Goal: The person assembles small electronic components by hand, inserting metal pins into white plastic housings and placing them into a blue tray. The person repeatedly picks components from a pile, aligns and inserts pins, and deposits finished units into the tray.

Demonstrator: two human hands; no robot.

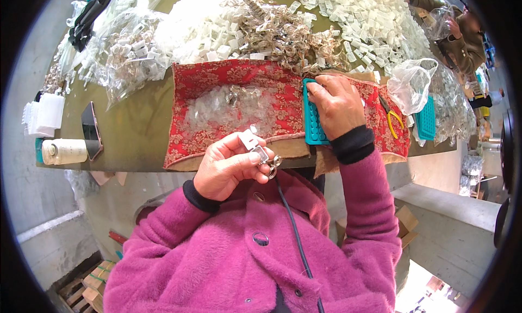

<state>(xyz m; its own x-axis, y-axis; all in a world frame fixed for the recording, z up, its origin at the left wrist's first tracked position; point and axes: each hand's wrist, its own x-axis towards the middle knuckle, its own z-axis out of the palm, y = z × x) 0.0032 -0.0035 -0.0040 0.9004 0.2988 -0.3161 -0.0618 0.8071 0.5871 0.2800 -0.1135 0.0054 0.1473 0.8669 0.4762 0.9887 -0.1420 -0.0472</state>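
My left hand is closed in front of my chest, fingers and thumb pinching small clear and white plastic pieces. A shiny ring-shaped piece hangs by its fingertips. Over the right side of a narrow teal tray lies my right hand, its fingers bent onto the tray's far part; the thumb is mostly hidden. Beneath both is a red floral cloth, with loose clear plastic bits heaped on its left half. Yellow-handled pliers rest right of my right hand.
Heaps of white plastic pieces and brownish translucent parts cover the table's far side. A phone and a white roll are at left. On the right are a plastic bag, another teal tray and another person.
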